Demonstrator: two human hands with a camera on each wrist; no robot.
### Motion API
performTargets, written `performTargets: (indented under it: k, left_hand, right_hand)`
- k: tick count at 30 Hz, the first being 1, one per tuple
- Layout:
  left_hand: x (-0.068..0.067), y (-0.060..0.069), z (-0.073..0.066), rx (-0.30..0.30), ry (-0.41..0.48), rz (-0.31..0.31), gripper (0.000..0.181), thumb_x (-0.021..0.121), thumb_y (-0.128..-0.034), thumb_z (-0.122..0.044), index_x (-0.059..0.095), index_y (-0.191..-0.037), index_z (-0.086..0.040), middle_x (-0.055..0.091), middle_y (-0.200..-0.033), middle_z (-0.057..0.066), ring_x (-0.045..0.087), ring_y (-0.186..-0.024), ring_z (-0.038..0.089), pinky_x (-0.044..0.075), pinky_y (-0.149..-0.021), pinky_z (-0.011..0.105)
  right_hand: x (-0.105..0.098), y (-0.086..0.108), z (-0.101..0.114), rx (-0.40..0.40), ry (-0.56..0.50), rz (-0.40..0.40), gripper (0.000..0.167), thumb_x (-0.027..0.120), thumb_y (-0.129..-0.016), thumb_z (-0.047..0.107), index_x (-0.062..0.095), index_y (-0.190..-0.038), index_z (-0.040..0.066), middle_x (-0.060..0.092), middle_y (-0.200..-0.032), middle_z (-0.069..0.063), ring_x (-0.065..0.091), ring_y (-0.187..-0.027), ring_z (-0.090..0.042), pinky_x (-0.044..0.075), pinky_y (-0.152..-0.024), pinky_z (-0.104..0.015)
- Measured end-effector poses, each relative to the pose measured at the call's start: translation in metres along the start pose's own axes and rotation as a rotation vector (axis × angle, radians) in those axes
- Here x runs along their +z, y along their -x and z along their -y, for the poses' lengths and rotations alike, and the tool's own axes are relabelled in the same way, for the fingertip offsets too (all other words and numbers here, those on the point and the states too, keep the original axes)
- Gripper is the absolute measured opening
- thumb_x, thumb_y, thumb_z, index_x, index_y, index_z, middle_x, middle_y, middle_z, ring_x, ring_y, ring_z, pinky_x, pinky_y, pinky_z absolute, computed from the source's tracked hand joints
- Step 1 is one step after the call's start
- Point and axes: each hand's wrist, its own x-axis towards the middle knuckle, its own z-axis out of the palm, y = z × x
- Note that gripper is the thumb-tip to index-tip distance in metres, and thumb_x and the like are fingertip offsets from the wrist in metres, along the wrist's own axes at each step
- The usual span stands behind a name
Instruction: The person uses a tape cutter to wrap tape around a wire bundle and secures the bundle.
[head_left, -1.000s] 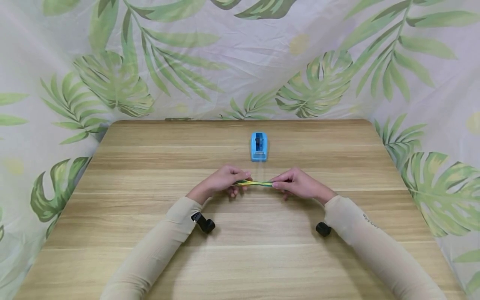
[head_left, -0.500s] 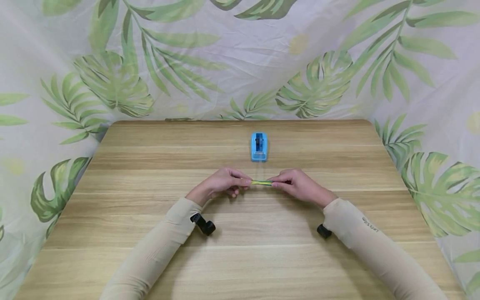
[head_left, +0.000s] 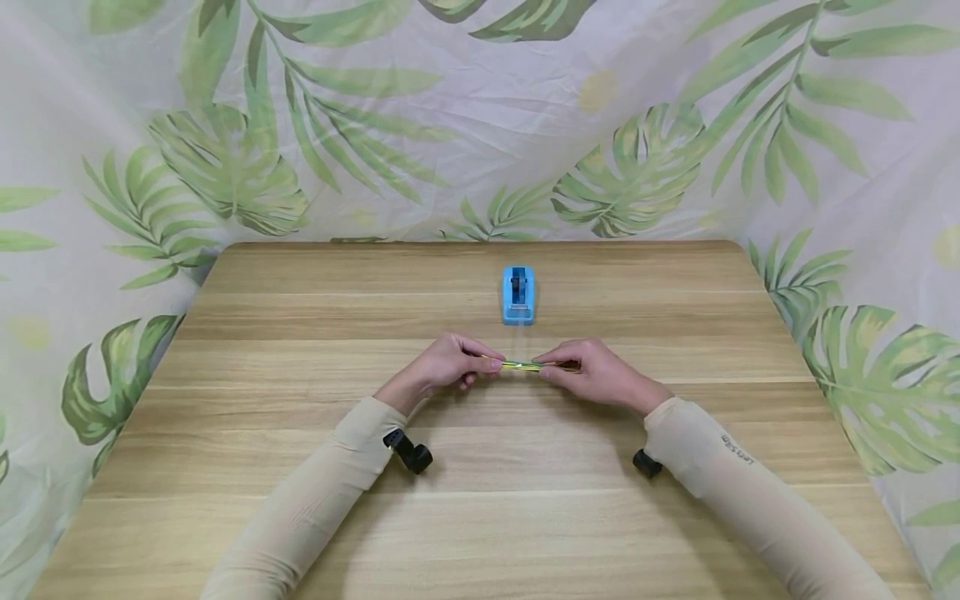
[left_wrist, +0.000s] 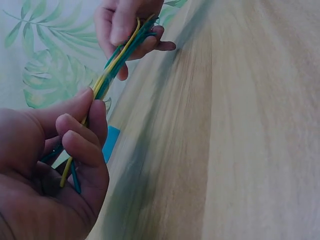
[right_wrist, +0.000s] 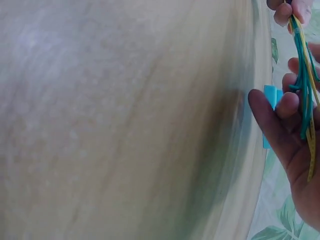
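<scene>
Where the two hands meet near the middle of the workspace, a bundle of strands (head_left: pixel 517 365), green and yellow, lies roughly crosswise between them, lifted above the table (head_left: pixel 517 517). Short middle stretch exposed; a small bright glint on it in the head view.

Left hand (head_left: pixel 450 364): thumb and forefinger clamped on one end of the bundle. Remaining fingers loosely curled; left wrist view shows a yellow end and a green end poking out below the pinch, near the palm.

Right hand (head_left: pixel 592 372): thumb and fingertips clamped on the other end. Right wrist view has loose strand ends crossing toward the palm, uneven in length; other fingers bent and apart from one another.

Just beyond the bundle, farther from the person: a blue tape dispenser (head_left: pixel 518 296), upright on the table, dark wheel visible in its slot. Faint pale strip (head_left: pixel 520 340) running from its near end toward the bundle; cannot tell whether it touches.

Wrists: a black camera (head_left: pixel 408 452) at the left, a second black camera (head_left: pixel 647 462) at the right. Beige sleeves (head_left: pixel 315 483) on both arms, small dark lettering on the right one. Table has light wood grain. Behind and around it, a pale cloth (head_left: pixel 517 150) printed with green leaves.
</scene>
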Motion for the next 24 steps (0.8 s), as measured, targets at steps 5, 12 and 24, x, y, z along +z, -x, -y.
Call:
performTargets:
  k: [5, 12, 24]
  left_hand:
    - [0.0, 0.0, 0.001, 0.029, -0.051, -0.023, 0.018, 0.079, -0.0882, -0.013, 0.08, -0.104, -0.006, 0.074, -0.087, 0.016, 0.046, -0.049, 0.009, 0.036, -0.044, 0.021]
    - [0.001, 0.001, 0.003, 0.087, -0.11, -0.058, 0.017, 0.081, -0.087, -0.015, 0.081, -0.103, -0.008, 0.072, -0.078, 0.012, 0.046, -0.049, 0.009, 0.034, -0.044, 0.021]
    - [0.0, 0.001, 0.006, 0.176, -0.14, -0.059, 0.016, 0.08, -0.0873, -0.014, 0.081, -0.102, -0.008, 0.066, -0.075, 0.009, 0.043, -0.047, 0.009, 0.032, -0.043, 0.021]
  right_hand:
    - [-0.002, -0.005, 0.004, 0.144, -0.045, 0.044, 0.032, 0.058, -0.103, 0.038, 0.077, -0.11, 0.013, 0.068, -0.084, -0.001, 0.055, -0.07, -0.015, 0.048, -0.063, -0.03]
    - [-0.019, -0.013, 0.004, 0.337, -0.203, 0.199, 0.066, 0.029, -0.108, 0.054, 0.073, -0.121, 0.006, 0.07, -0.114, -0.009, 0.061, -0.104, -0.025, 0.047, -0.095, -0.044]
    - [-0.03, -0.026, -0.001, 0.471, -0.383, 0.34, 0.086, 0.025, -0.098, 0.075, 0.072, -0.118, 0.006, 0.073, -0.089, -0.015, 0.064, -0.091, -0.027, 0.046, -0.088, -0.036]
